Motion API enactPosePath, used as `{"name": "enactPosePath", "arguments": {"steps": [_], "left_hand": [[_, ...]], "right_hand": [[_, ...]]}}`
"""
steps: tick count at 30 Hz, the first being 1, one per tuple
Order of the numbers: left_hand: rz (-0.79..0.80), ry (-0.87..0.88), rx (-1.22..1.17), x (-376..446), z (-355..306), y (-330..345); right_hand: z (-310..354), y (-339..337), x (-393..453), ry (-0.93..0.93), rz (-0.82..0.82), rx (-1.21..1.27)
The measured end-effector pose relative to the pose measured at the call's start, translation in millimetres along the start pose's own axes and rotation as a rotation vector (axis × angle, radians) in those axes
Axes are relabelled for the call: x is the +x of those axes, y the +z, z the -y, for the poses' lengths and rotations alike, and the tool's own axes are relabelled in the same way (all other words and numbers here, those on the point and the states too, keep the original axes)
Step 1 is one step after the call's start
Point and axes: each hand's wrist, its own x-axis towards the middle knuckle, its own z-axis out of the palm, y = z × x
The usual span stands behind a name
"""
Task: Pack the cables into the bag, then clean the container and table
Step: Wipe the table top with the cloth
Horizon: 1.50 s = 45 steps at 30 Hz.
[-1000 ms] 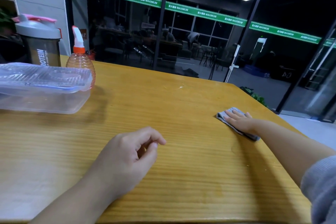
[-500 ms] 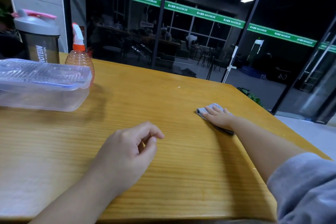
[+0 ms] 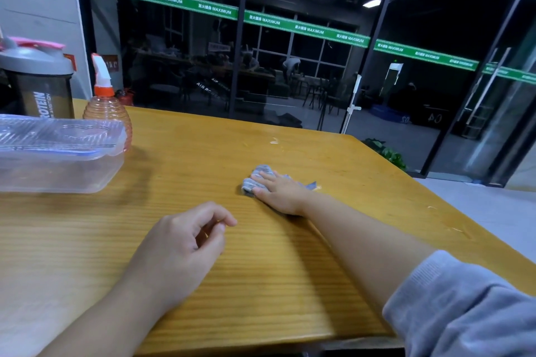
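Meanwhile, your right hand (image 3: 277,193) presses flat on the cloth (image 3: 255,180) right of the container (image 3: 61,159); your left hand (image 3: 179,243) rests loosely curled, empty. Sweep too wide and you may knock it.

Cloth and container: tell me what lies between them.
Only bare table lies between cloth and container in the head view.

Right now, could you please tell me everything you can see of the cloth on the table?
The cloth is a small grey-blue rag, soft and bunched rather than spread flat, with a rolled, rumpled edge at its left and a thin corner poking out to the right. It lies on the wooden table, near the middle of the far half. The right hand rests on top of it, fingers straight and pressing down, covering most of it. Nothing else touches it.
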Motion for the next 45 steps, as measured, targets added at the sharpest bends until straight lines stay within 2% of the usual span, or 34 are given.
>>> {"name": "enactPosePath", "arguments": {"steps": [3, 10, 13, 19, 22, 27, 34, 39, 45], "left_hand": [[0.011, -0.001, 0.012, 0.0, -1.7, -0.9], [0.035, -0.049, -0.002, -0.9, -3.9, -2.1], [0.035, -0.018, 0.074, -1.2, -3.2, -2.0], [0.029, 0.109, 0.15, 8.0, -18.3, 12.5], [0.097, 0.123, 0.183, 11.1, -30.8, 31.0], [0.214, 0.198, 0.264, 4.6, -41.3, 64.1], [0.213, 0.248, 0.432, -11.3, -36.1, 77.3], [0.195, 0.278, 0.471, -12.4, -32.9, 79.7], [0.17, 0.277, 0.486, -12.5, -31.9, 80.1]], "right_hand": [[16.5, -1.5, -18.0, -0.104, -0.063, 0.05], [47.3, -49.3, -70.0, -0.1, -0.048, 0.074], [38.3, -71.1, -95.8, -0.081, -0.122, 0.11], [-20.4, -100.1, -159.6, 0.119, -0.373, 0.058], [-45.4, -102.5, -186.6, 0.261, -0.431, -0.017], [-62.9, -84.7, -229.7, 0.436, -0.506, 0.09], [-85.9, -21.0, -238.2, 0.66, -0.422, 0.108], [-97.1, 1.9, -221.3, 0.684, -0.365, 0.141], [-101.4, 4.6, -201.9, 0.684, -0.329, 0.301]]}}
